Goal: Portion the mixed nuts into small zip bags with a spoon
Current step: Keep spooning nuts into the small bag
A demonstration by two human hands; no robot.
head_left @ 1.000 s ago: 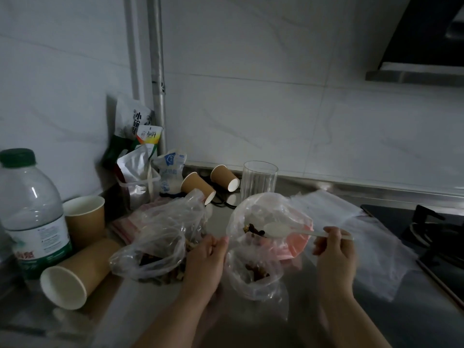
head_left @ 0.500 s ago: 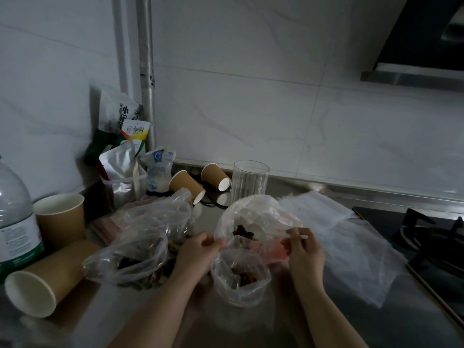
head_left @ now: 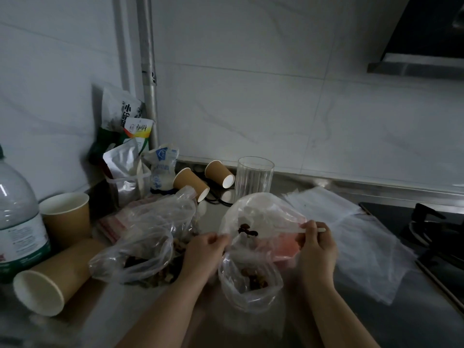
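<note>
Inside bag [head_left: 263, 217], spoon [head_left: 311, 230] seemingly horizontal.

Dim kitchen corner, pale marbled wall tiles [head_left: 276, 109] above a grey metal surface [head_left: 376, 322].

Lit weakly, colours muted, no window in view. Large tiles with faint grey veins and thin joints, meeting in a corner at left. Metal pipe [head_left: 148, 79] running upright in that corner, down to the surface. Raised steel lip [head_left: 376, 184] along the back edge where surface meets wall. Dark range hood [head_left: 426, 33] high at upper right, its pale lower edge tilted. Black gas hob [head_left: 431, 229] set into the surface at far right, pan support dark against the glass.
</note>
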